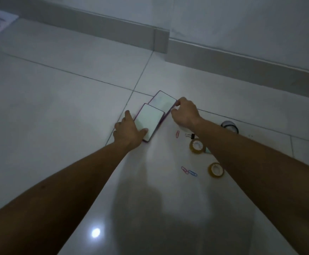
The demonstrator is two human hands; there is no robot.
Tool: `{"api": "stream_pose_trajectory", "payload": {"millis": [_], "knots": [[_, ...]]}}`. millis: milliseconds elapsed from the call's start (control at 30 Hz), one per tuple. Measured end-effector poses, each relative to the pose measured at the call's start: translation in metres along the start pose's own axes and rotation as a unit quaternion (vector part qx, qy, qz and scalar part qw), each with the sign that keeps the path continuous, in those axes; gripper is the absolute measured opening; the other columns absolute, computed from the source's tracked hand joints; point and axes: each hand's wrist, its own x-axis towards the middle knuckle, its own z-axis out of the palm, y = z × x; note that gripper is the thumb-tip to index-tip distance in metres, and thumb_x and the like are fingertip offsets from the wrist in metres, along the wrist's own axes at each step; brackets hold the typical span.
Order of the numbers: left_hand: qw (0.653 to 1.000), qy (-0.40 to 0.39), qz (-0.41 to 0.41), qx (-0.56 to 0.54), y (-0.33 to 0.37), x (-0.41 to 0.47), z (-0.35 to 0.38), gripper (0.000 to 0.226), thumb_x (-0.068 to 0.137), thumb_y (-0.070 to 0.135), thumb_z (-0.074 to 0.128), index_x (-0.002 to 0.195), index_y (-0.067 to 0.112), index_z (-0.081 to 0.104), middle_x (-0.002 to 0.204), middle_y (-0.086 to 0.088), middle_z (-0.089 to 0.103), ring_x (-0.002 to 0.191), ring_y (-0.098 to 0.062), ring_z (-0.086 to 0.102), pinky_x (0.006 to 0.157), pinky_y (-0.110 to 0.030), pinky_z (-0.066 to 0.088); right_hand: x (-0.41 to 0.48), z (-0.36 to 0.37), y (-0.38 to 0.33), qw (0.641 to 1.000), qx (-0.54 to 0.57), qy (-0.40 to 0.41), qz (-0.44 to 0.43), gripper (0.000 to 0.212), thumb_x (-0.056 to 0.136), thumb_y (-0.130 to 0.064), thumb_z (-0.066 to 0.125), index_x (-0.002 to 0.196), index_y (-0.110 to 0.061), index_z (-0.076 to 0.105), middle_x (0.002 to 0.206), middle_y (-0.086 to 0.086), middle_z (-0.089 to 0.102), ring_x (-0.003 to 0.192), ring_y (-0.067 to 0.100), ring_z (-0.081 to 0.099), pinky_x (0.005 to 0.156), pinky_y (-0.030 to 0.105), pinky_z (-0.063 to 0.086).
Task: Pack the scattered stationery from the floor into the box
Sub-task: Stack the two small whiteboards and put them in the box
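as both lie flat on slick tile (58, 111) at frame centre, seemingly thin, stiff and light, the left hand (129, 131) clasps the nearer board (150, 122) by its edge, the right hand (185, 114) pinches the farther board (162, 102) likewise.

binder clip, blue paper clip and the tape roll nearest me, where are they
black binder clip (192, 136), head view, on its black body
blue paper clip (192, 173), head view, on the middle of its loop
nearest tape roll (210, 169), head view, on the left side of its yellowish ring
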Motion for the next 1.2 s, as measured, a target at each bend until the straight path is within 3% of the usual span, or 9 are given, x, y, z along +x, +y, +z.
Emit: {"api": "stream_pose_trajectory", "payload": {"millis": [133, 233, 333, 533, 733, 867, 1000, 1133, 1200], "knots": [[0.993, -0.058, -0.042, -0.097, -0.01, 0.006, 0.007, 0.08, 0.063, 0.047, 0.081, 0.126, 0.011, 0.046, 0.122, -0.008, 0.059, 0.114, -0.03, 0.056, 0.096, -0.045, 0.047, 0.018, -0.002, 0.006, 1.0, -0.006, 0.01, 0.013, 0.04, 0.092, -0.026, 0.059, 0.126, -0.006, 0.05, 0.129, 0.015, 0.053, 0.114, 0.028, 0.055, 0.076, 0.022, 0.037], [0.954, -0.037, -0.083, -0.286, -0.022, -0.004, 0.009, 0.044, 0.08, 0.023, 0.074, 0.115, 0.011, 0.052, 0.115, -0.006, 0.062, 0.104, -0.025, 0.061, 0.093, -0.043, 0.052, 0.027, 0.003, 0.005, 0.999, -0.017, 0.009, 0.033, 0.052, 0.087, -0.035, 0.065, 0.127, -0.006, 0.047, 0.129, 0.016, 0.051, 0.116, 0.03, 0.054, 0.081, 0.025, 0.041], [0.913, -0.015, -0.113, -0.391, -0.033, -0.014, 0.007, 0.038, 0.087, 0.015, 0.066, 0.121, 0.011, 0.049, 0.121, -0.008, 0.06, 0.107, -0.026, 0.061, 0.095, -0.046, 0.051, 0.027, 0.016, -0.001, 0.998, -0.048, -0.002, 0.027, 0.073, 0.08, -0.049, 0.069, 0.132, -0.007, 0.041, 0.133, 0.018, 0.043, 0.122, 0.035, 0.047, 0.097, 0.041, 0.046], [0.905, 0.007, -0.105, -0.412, -0.048, -0.018, -0.001, 0.048, 0.083, 0.02, 0.071, 0.126, 0.011, 0.051, 0.122, -0.009, 0.062, 0.108, -0.027, 0.062, 0.093, -0.049, 0.052, 0.025, 0.035, -0.022, 0.994, -0.101, -0.04, 0.021, 0.101, 0.074, -0.06, 0.07, 0.147, -0.01, 0.022, 0.155, 0.015, 0.02, 0.138, 0.038, 0.027, 0.11, 0.049, 0.032], [0.887, -0.004, -0.105, -0.449, -0.057, -0.013, -0.015, 0.047, 0.086, 0.012, 0.068, 0.128, 0.005, 0.05, 0.124, -0.012, 0.06, 0.107, -0.029, 0.061, 0.087, -0.047, 0.055, 0.016, 0.018, -0.021, 0.976, -0.165, -0.127, 0.058, 0.128, 0.058, -0.061, 0.082, 0.15, -0.009, 0.01, 0.149, 0.02, 0.02, 0.138, 0.039, 0.021, 0.109, 0.048, 0.033], [0.891, -0.023, -0.098, -0.444, -0.057, -0.011, -0.028, 0.047, 0.088, 0.011, 0.065, 0.131, 0.006, 0.047, 0.127, -0.012, 0.058, 0.111, -0.03, 0.059, 0.086, -0.045, 0.056, -0.014, 0.019, -0.009, 0.993, -0.054, -0.095, 0.054, 0.108, 0.058, -0.049, 0.087, 0.142, -0.016, 0.027, 0.141, 0.018, 0.024, 0.127, 0.035, 0.036, 0.089, 0.036, 0.048], [0.895, -0.066, -0.083, -0.434, -0.052, -0.017, -0.029, 0.044, 0.093, 0.01, 0.057, 0.135, 0.009, 0.043, 0.128, -0.009, 0.054, 0.113, -0.028, 0.057, 0.084, -0.04, 0.055, -0.054, 0.016, -0.001, 0.994, 0.104, -0.016, -0.009, 0.062, 0.085, -0.021, 0.07, 0.137, -0.019, 0.035, 0.129, 0.013, 0.042, 0.105, 0.024, 0.053, 0.083, 0.024, 0.042], [0.881, -0.138, -0.085, -0.445, -0.037, -0.036, -0.023, 0.046, 0.093, 0.008, 0.055, 0.137, 0.01, 0.042, 0.132, -0.011, 0.055, 0.114, -0.03, 0.057, 0.086, -0.044, 0.055, -0.102, -0.012, 0.012, 0.974, 0.225, -0.031, -0.002, 0.045, 0.09, -0.014, 0.062, 0.129, -0.023, 0.045, 0.115, 0.004, 0.06, 0.102, 0.023, 0.061, 0.082, 0.044, 0.058], [0.86, -0.175, -0.083, -0.472, -0.022, -0.05, -0.02, 0.04, 0.094, 0.005, 0.053, 0.133, 0.01, 0.046, 0.129, -0.011, 0.058, 0.11, -0.029, 0.06, 0.081, -0.042, 0.056, -0.131, -0.031, 0.021, 0.968, 0.251, -0.018, 0.008, 0.041, 0.092, -0.012, 0.059, 0.129, -0.022, 0.044, 0.114, 0.004, 0.06, 0.101, 0.023, 0.062, 0.074, 0.043, 0.061]]}}
